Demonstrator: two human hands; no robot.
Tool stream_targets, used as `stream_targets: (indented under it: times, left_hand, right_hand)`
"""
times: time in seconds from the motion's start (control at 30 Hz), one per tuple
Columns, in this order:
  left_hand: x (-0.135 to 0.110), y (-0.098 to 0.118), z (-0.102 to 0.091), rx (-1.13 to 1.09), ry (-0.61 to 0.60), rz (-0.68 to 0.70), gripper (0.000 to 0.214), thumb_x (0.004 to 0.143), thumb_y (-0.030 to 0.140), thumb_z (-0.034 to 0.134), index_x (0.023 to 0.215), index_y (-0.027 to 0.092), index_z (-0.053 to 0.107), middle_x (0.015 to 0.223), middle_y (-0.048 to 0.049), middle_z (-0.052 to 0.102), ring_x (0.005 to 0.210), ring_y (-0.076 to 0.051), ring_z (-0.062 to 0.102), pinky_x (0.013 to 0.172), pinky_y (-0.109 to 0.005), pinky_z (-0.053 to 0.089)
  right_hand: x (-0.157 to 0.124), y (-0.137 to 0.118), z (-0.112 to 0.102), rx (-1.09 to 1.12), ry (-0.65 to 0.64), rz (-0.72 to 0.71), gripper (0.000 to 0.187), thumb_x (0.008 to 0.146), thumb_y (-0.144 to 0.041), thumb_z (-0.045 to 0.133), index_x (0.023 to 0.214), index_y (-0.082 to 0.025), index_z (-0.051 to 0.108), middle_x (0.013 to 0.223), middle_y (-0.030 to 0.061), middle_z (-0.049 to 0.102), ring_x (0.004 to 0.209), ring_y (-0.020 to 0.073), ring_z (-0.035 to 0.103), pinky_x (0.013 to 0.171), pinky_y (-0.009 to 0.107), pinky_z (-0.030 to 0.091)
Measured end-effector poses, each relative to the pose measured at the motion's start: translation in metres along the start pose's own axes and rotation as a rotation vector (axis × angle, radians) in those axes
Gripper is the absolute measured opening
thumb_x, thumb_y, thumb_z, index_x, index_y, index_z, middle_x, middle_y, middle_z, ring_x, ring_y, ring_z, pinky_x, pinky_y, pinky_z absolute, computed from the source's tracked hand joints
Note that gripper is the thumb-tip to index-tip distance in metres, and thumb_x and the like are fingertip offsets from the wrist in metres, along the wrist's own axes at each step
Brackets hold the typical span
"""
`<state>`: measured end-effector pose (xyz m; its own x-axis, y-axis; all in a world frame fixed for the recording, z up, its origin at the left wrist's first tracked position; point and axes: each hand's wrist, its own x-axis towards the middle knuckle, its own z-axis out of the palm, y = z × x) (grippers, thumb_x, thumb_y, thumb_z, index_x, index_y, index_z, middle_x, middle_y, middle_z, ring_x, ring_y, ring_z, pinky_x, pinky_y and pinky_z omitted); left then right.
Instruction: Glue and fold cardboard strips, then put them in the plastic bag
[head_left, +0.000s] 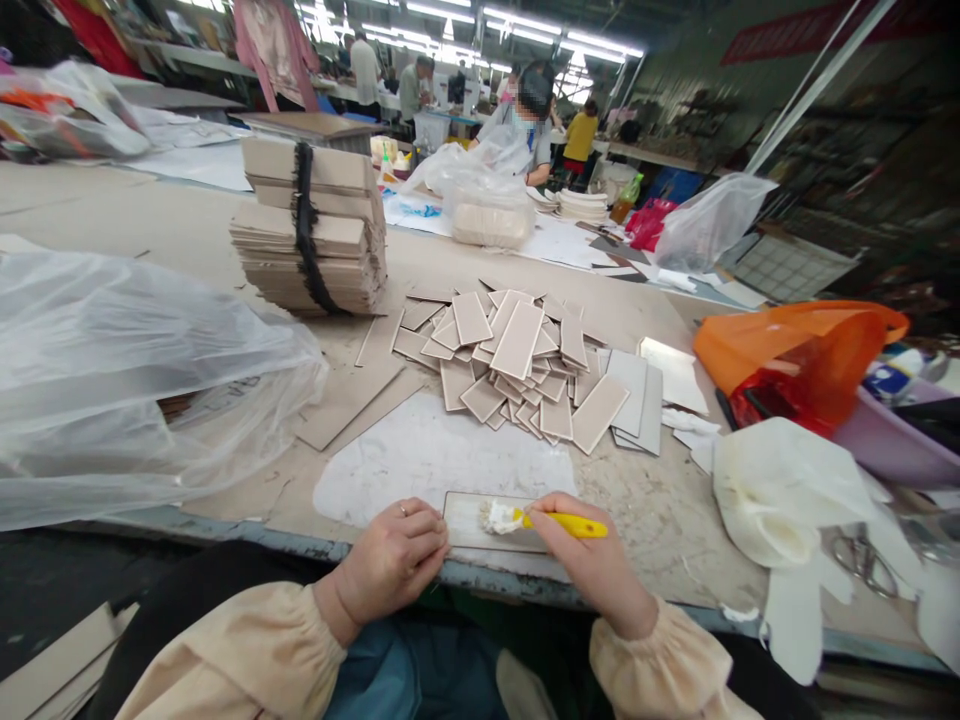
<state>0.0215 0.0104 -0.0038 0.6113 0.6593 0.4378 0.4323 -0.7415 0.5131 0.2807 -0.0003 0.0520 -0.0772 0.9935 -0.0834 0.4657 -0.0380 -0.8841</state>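
Note:
In the head view my right hand [589, 565] is closed around the yellow handle of a glue brush [566, 523]. Its white-coated bristles rest on a flat rectangular board [469, 520] at the table's front edge. A whitish wet film covers part of that board. My left hand [401, 555] has its fingers curled together at the board's left end, pinching that end; the fingertips are partly hidden. Beyond the hands lies a loose pile of small beige rectangular boards [517, 340]. White paper [390, 460] lies under the work, smudged in places.
A strapped stack of beige boards [337, 240] stands back left. Clear plastic sheeting [150, 370] covers the left side. On the right are grey boards [637, 400], an orange bag [795, 345], a white roll [772, 500] and scissors [862, 560]. A person [536, 130] sits across the table.

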Motion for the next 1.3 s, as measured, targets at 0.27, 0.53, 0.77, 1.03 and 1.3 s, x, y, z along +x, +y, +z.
stream_targets:
  times: [0.27,0.53,0.77,1.03,1.3]
  left_hand:
    - [0.001,0.000,0.001,0.016,-0.014,0.006,0.016,0.087,0.008,0.055,0.079,0.017,0.065,0.082,-0.0037,0.067,0.084,-0.015,0.059,0.081,-0.034,0.051]
    - [0.002,0.000,-0.001,0.022,0.007,0.034,0.014,0.087,0.008,0.056,0.080,0.017,0.065,0.082,-0.0041,0.067,0.084,-0.016,0.060,0.079,-0.033,0.052]
    - [0.003,0.000,-0.001,0.019,0.006,0.025,0.014,0.087,0.008,0.056,0.082,0.018,0.064,0.081,-0.0031,0.066,0.084,-0.015,0.060,0.080,-0.032,0.051]
    - [0.005,0.001,-0.002,0.006,0.014,0.044,0.014,0.087,0.009,0.055,0.083,0.017,0.065,0.081,-0.0033,0.066,0.084,-0.015,0.060,0.079,-0.032,0.051]
    - [0.005,0.000,-0.001,0.023,-0.001,0.044,0.014,0.087,0.008,0.056,0.085,0.018,0.066,0.081,-0.0033,0.065,0.086,-0.015,0.060,0.080,-0.031,0.051]
  right_hand:
    - [-0.018,-0.005,-0.019,0.023,0.109,0.019,0.025,0.088,-0.039,0.057,0.077,-0.020,0.067,0.061,-0.0023,0.056,0.058,0.0150,0.052,0.055,0.024,0.039]
    - [-0.008,-0.003,0.032,0.127,-0.033,-0.047,0.019,0.088,-0.029,0.057,0.080,-0.018,0.070,0.071,-0.0009,0.065,0.066,0.0146,0.057,0.061,0.023,0.042]
    - [-0.023,0.016,-0.033,-0.019,0.083,0.084,0.022,0.086,-0.036,0.059,0.078,-0.019,0.069,0.070,-0.0006,0.064,0.066,0.0172,0.057,0.060,0.025,0.043]
    - [-0.040,0.021,-0.072,-0.080,0.223,0.142,0.028,0.087,-0.046,0.057,0.081,-0.021,0.068,0.060,-0.0028,0.055,0.058,0.0164,0.052,0.055,0.026,0.040]
    - [-0.022,0.024,-0.046,0.015,0.129,0.087,0.025,0.086,-0.041,0.059,0.079,-0.019,0.069,0.063,-0.0018,0.058,0.058,0.0154,0.052,0.054,0.026,0.040]
